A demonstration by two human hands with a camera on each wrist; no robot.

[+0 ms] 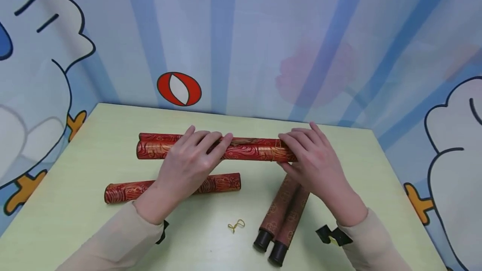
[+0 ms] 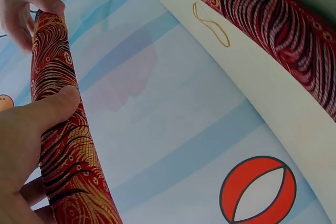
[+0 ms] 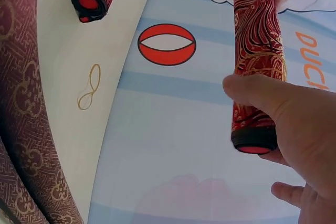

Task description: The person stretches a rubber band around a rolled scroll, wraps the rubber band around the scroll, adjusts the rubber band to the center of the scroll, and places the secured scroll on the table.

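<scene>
Both hands hold a red roll with gold and black swirls (image 1: 252,152) level above the table. It looks like two rolled parts lying side by side, with a brown strip along the groove. My left hand (image 1: 190,160) grips it left of the middle, thumb on the near side in the left wrist view. Around the right end, my right hand (image 1: 314,164) curls its fingers and thumb. A thin yellowish band seems to circle the roll there, partly hidden by the fingers. Below the left forearm lies a second red roll (image 1: 222,182), its middle covered by that arm.
Two brown patterned rolls (image 1: 288,216) with black ends lie together under the right hand. A loose, twisted yellow rubber band (image 1: 236,226) rests on the pale table (image 1: 211,250) between the arms. A printed cloth backdrop (image 1: 241,53) stands behind the table.
</scene>
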